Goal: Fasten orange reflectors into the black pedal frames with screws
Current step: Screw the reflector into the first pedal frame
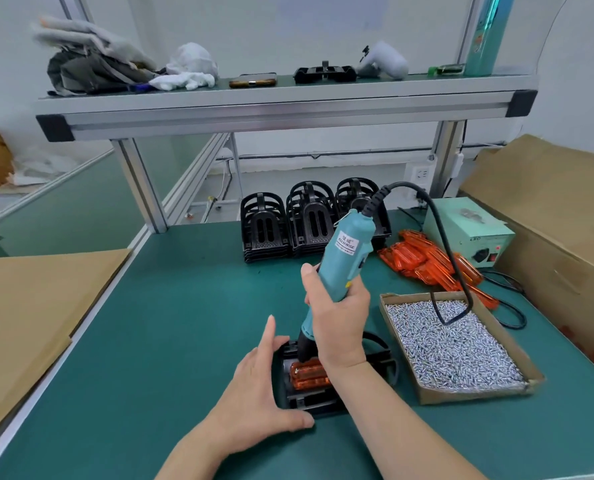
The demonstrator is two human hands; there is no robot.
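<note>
1. The black pedal frame (309, 405) lies flat on the green bench mat (150, 341), near the front edge and just left of the screw tray.
2. An orange reflector (307, 374) sits in the frame's opening, with black plastic on all visible sides.
3. The right hand (337, 317) is wrapped around the lower body of a teal electric screwdriver (344, 258), thumb up along its side. The tool stands nearly upright, tilted slightly away, with its dark nose down at the far end of the reflector. The bit and any screw under it are hidden.
4. The left hand (257, 382) holds nothing. Its fingers are straight and lie against the left side of the frame, the thumb stretches along the near edge, and the index finger points away.
5. A black cable (437, 230) leaves the top of the screwdriver, arches to the right and dips over the tray.
6. The shallow cardboard tray (461, 396) is filled with small silver screws (451, 344).
7. Beyond the tray lies a loose pile of orange reflectors (423, 261), with a pale green power unit (468, 230) just behind it.
8. Stacks of black pedal frames (309, 223) stand at the back of the mat.
9. A flat cardboard sheet (28, 306) lies at the left and a large cardboard box (548, 202) at the right.
10. An aluminium shelf (288, 98) overhead carries cloths and gloves.
</note>
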